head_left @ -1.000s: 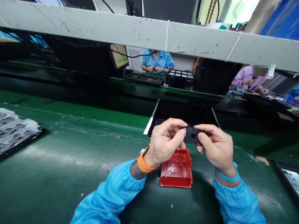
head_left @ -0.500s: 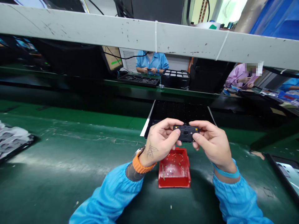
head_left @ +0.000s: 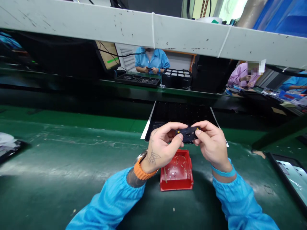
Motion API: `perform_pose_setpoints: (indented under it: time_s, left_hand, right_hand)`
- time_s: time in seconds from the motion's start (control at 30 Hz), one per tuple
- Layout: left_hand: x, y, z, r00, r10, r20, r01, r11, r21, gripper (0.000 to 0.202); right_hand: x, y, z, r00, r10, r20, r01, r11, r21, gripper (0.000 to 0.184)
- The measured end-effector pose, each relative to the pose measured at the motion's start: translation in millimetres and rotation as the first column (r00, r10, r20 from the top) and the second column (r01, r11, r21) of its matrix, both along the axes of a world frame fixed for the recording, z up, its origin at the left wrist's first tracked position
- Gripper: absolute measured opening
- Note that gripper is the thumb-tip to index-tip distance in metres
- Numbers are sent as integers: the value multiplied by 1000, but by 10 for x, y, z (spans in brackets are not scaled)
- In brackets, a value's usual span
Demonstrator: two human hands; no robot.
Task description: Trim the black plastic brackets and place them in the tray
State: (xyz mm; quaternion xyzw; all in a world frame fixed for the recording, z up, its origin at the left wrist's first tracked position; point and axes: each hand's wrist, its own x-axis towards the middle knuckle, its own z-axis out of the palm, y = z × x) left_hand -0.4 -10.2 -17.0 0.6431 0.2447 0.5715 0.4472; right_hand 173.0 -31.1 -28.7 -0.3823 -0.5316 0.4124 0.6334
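Between my hands is a small flat black part (head_left: 187, 134) with yellow patches near its ends; its exact kind is not clear. My left hand (head_left: 164, 142) pinches its left end, thumb in front and fingers behind. Its right end is gripped the same way by my right hand (head_left: 211, 142). Below the hands, a red plastic bin (head_left: 176, 185) sits on the green table, holding small scraps. Just beyond the hands lies a black tray (head_left: 179, 111) with white strips along its sides.
A grey shelf beam (head_left: 134, 30) crosses overhead. At right lies a black tray with pale phone-like panels (head_left: 291, 172); another tray (head_left: 11, 150) is at the left edge. Across the bench, a person in blue (head_left: 152, 60) holds a small item near a black parts tray (head_left: 137, 80).
The black part has tilted, its right end now higher than before. My right hand has shifted slightly left with it. The whole view has moved a little.
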Motion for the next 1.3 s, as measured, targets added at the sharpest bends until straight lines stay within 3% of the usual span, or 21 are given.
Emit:
perform_pose_setpoints:
  time_s: [0.2, 0.37, 0.53, 0.73, 1.3]
  left_hand:
    - [19, 15, 5, 1000, 14, 28, -12, 997, -70, 18]
    - [27, 37, 1, 999, 6, 36, -1, 990, -143, 17]
    - [14, 25, 7, 1000, 22, 17, -20, 993, -114, 20]
    - [22, 28, -6, 1000, -7, -27, 5, 998, -69, 26]
    - [29, 74, -3, 999, 23, -29, -28, 987, -161, 21]
  right_hand:
    - [-12, -6, 19, 1000, -18, 6, 18, 1000, 1, 11]
    - [30, -5, 39, 995, -13, 102, 14, 1000, -7, 17]
    - [62, -5, 14, 986, -9, 168, 12, 1000, -12, 24]
    - [10, 6, -4, 986, -84, 147, 89, 996, -27, 16]
    - [38, -20, 106, 969, -86, 230, 87, 996, 6, 21]
